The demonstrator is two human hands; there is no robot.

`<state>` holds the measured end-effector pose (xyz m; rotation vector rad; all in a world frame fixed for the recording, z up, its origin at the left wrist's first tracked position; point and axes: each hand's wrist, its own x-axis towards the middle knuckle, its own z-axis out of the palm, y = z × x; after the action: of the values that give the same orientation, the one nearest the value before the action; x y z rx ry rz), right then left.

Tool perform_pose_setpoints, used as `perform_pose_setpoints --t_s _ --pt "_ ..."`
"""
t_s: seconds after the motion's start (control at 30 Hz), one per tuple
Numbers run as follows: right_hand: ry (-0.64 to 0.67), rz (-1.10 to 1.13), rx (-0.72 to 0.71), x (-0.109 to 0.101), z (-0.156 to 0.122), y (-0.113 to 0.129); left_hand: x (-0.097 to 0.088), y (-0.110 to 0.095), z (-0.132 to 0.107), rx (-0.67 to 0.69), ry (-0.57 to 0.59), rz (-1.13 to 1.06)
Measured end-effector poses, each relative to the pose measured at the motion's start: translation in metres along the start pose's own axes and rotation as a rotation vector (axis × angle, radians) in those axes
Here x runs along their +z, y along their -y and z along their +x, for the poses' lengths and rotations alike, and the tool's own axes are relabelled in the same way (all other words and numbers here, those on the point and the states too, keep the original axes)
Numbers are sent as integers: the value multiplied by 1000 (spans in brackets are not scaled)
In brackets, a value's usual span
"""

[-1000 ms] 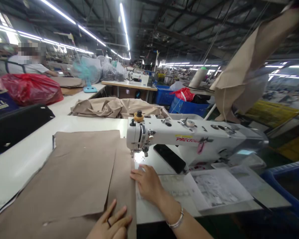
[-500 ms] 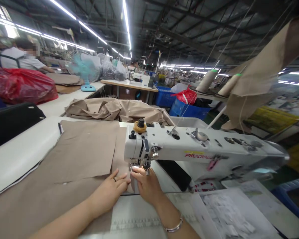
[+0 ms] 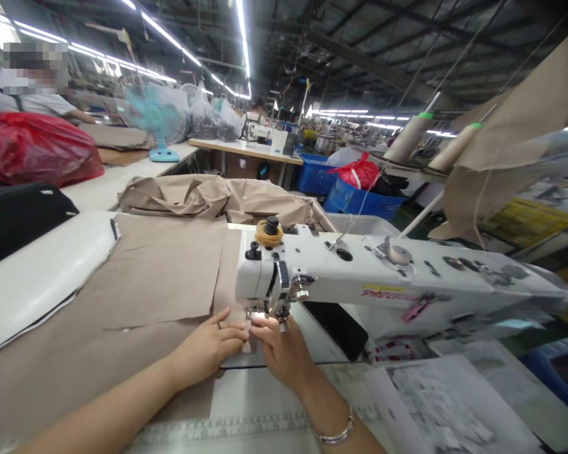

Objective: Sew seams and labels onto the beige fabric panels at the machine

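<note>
A white sewing machine [image 3: 369, 277] stands on the white table [image 3: 33, 277]. Flat tan fabric [image 3: 142, 296] lies to its left, its near edge running under the lit needle area [image 3: 260, 312]. My left hand [image 3: 208, 348], with a ring on one finger, lies flat on the fabric edge with fingers stretched toward the needle. My right hand [image 3: 281, 350] rests beside it just in front of the presser foot, fingertips on the fabric edge; a silver bracelet [image 3: 334, 435] sits on that wrist.
A crumpled tan fabric heap [image 3: 208, 198] lies behind the machine. Printed paper sheets [image 3: 435, 410] lie at the right. A black case [image 3: 19, 217], red bag [image 3: 33, 148] and teal fan [image 3: 154, 120] stand left. Thread cones [image 3: 409, 135] and hanging fabric [image 3: 511, 132] are at the right. A person sits far left.
My left hand slid forward along the fabric from the near table edge up to the needle. My right hand moved up to the presser foot. The view shifted closer.
</note>
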<state>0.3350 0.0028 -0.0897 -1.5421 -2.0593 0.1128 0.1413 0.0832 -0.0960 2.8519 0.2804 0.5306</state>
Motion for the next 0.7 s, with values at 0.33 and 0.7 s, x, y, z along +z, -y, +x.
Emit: perform_pose_setpoints --t_s 0.33,0.7 --pt "67 7 -37 0 -5 -3 -10 4 6 8 48 -55" --pt "3 -86 84 1 0 1 -20 29 32 -44 59 73"
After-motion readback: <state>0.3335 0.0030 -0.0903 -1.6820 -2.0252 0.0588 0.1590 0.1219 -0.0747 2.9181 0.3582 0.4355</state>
